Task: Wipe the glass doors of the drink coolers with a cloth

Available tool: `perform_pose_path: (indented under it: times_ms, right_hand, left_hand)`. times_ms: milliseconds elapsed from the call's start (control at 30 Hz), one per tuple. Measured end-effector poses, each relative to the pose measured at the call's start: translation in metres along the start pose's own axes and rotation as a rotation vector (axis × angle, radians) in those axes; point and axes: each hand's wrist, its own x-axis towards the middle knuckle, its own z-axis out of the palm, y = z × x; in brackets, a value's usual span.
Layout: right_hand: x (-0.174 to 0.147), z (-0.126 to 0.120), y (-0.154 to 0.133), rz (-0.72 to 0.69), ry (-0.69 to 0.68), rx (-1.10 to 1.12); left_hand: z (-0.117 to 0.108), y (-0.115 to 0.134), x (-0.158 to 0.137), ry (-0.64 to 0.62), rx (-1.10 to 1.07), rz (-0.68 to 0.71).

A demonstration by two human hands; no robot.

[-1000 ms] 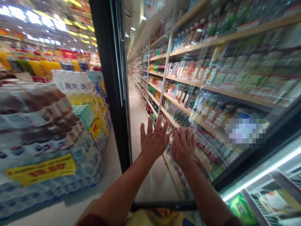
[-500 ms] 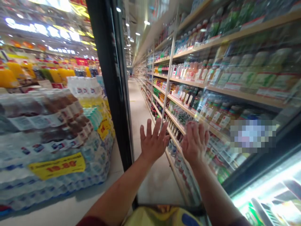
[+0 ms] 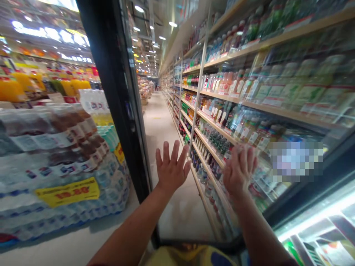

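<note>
A glass door with a dark frame stands in front of me, tilted in view, and shelves of bottles show through or in its glass. My left hand is raised flat, fingers spread, at the lower left part of the glass. To its right, my right hand is also flat, its fingers stretched up and closer together. Neither hand holds anything. Both palms face the glass and appear to rest on it. Below my hands, a yellow printed item shows at the bottom edge, partly cut off.
Shrink-wrapped bottle packs are stacked on the left, with a yellow price sign on them. Bottle shelves run along the right. A lit cooler interior is at lower right. A pale floor aisle stretches back.
The door's dark frame has shifted left, showing more of the aisle. My left hand has moved slightly left and my right hand right, so they are farther apart.
</note>
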Motion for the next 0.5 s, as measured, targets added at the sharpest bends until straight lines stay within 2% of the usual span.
perform_pose_path:
  times_ms: [67, 133, 267, 333, 500]
  right_hand:
    - [0.005, -0.001, 0.011, 0.133, 0.067, -0.009]
    - [0.003, 0.0, 0.006, 0.15, 0.074, 0.006]
    - [-0.013, 0.0, -0.017, -0.077, -0.077, 0.031]
    - [-0.017, -0.002, -0.011, -0.106, -0.1, 0.026]
    - [-0.016, -0.007, 0.021, 0.117, 0.029, -0.035]
  left_hand:
    - [-0.001, 0.001, 0.0, 0.004, 0.01, 0.003]
    - [-0.002, 0.002, 0.001, 0.007, 0.017, 0.007]
    - [-0.003, 0.002, 0.001, 0.014, 0.018, 0.012]
    - [-0.003, 0.001, 0.0, 0.014, 0.015, 0.01]
    - [-0.001, 0.001, -0.001, 0.008, 0.009, -0.002]
